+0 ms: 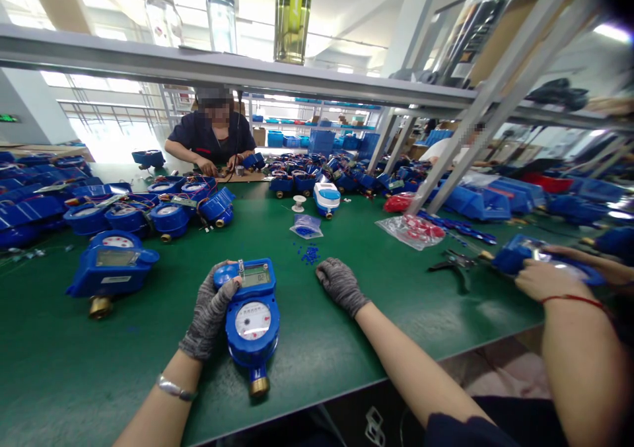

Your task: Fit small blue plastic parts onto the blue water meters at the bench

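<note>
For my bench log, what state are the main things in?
Held meter: display showing digits.
Left hand: gripping that meter.
Right hand: curled, contents hidden.
Single meter at left: resting, unheld.
Small blue pieces: loose, scattered.
Pliers: lying unheld.
Plastic bag with red pieces: lying down.
Yellow-green bottle: upright.

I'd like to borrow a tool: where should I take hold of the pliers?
Probably by the dark handles, coming from the near left: the pliers lie on the green table, handles splayed that way, metal head pointing right.
</note>
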Available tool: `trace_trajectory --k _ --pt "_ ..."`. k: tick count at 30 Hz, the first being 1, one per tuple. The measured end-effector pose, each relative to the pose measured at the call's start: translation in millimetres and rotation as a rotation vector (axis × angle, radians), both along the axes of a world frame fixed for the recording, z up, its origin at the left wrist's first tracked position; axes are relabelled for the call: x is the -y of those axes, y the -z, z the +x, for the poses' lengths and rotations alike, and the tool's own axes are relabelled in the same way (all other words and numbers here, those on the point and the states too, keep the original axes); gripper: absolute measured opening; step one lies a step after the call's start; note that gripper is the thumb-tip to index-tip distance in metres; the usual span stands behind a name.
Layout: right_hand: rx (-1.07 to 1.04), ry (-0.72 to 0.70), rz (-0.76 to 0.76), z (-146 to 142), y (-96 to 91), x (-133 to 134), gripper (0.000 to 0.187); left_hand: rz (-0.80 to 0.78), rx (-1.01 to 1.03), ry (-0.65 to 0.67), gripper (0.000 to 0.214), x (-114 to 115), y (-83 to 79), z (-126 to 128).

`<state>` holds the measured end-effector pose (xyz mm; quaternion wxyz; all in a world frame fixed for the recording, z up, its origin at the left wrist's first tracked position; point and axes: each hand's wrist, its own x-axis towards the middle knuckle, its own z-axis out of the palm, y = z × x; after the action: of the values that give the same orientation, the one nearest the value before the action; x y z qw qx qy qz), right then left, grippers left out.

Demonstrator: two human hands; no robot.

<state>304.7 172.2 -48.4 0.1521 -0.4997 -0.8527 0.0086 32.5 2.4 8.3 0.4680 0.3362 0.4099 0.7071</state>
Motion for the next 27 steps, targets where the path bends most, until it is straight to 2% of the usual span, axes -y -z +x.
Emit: trace_trajectory --k 7,14,20,27 --pt "-0.007 0.049 0.004 -6 4.3 -8 0.022 -0.018 0.027 0.001 0.062 0 -0.2 0" --pt "-0.185 0.102 -0.039 4 12.0 -18 0.027 -0.026 0.009 -0.011 0.064 1 -2.7 1" --pt "-0.300 0.033 -0.091 10 12.5 -15 0.020 -0.031 0.004 -0.023 0.065 2 -3.1 2" --pt "-0.361 -0.005 -0.133 3 -0.3 -10 0.009 -0.033 -0.025 -0.019 0.063 2 -3.4 0"
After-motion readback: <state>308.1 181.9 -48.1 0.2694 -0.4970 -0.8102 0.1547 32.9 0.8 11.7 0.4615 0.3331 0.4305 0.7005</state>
